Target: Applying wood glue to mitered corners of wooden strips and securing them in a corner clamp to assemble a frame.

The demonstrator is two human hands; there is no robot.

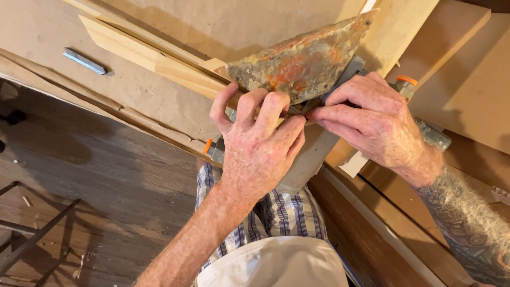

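Note:
A rusty, mottled triangular metal square (303, 61) lies across a light wooden strip (159, 61) on a paper-covered bench top (48, 32). My left hand (260, 143) presses fingertips down on the strip and the square's lower edge. My right hand (372, 119) pinches something thin against the square's edge; what it holds is hidden by the fingers. A grey clamp with orange tips (212, 149) sits just under both hands, partly covered.
A small grey metal bar (85, 61) lies on the paper at upper left. Wide wooden boards (457, 64) lean at the right. Dark wood floor (106, 175) lies below, with a black metal frame (32, 234) at lower left. My plaid shirt and white apron show beneath.

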